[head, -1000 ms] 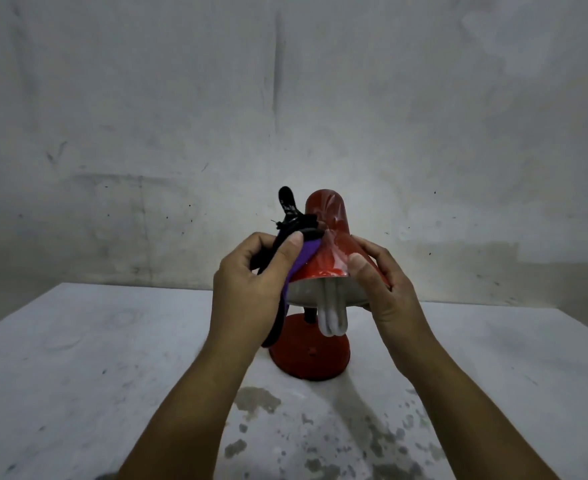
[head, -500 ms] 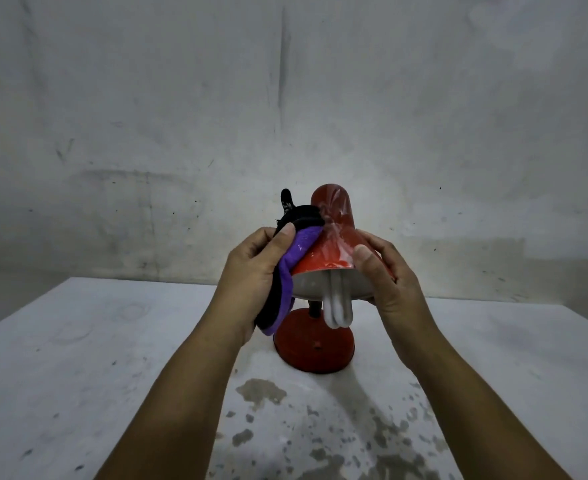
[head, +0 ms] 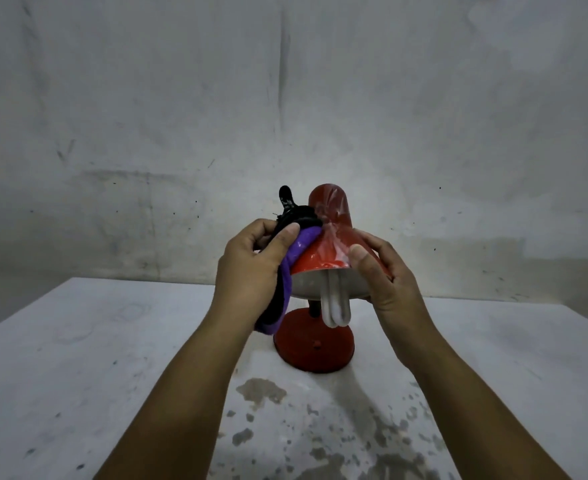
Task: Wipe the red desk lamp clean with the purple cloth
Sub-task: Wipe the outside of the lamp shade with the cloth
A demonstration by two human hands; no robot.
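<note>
Still left hand [head: 247, 271] pressing purple cloth [head: 291, 258] to red desk lamp [head: 323, 254], thumb slid higher, right hand [head: 386, 275] fingers clamped on shade.

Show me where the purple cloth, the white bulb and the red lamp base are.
purple cloth [head: 297, 252], head view, on its upper fold
white bulb [head: 336, 306], head view, on its tubes
red lamp base [head: 315, 348], head view, on its top face

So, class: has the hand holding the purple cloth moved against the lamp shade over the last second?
Yes. The left hand slid the purple cloth slightly up the red shade.
</note>
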